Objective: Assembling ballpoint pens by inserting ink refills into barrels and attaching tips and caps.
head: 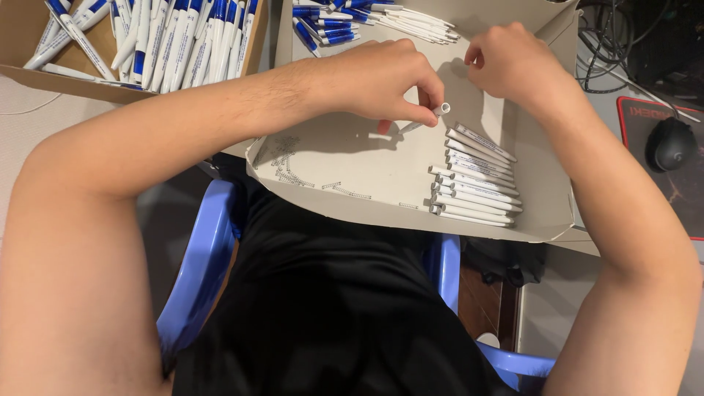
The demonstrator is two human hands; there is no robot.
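Your left hand (pixel 381 81) pinches a white pen barrel (pixel 424 119) at its open end, just above the row of finished barrels (pixel 473 176); your right hand (pixel 513 62) is curled shut, whether on anything I cannot tell. With so light a pinch, the barrel could slip from your fingertips and scatter that row, or roll among the loose springs (pixel 293 176) below your left fingers.

Looks like a small assembly/packing desk, home or office workstation type, not a factory line. Evidence: cardboard box (pixel 22 44) far left crammed w/ finished blue-and-white pens (pixel 176 37); a cardboard tray (pixel 345 169) in the middle w/ a neat row of white pen barrels (pixel 477 180) at right, loose springs (pixel 293 172) near left, more pens at its far edge. Computer gear far right: black mouse (pixel 671 143) on a red-edged mousepad (pixel 682 198), tangle of cables (pixel 609 40). Seating is a blue plastic chair (pixel 202 264), so improvised piecework setup, hand work only, no machines in view.
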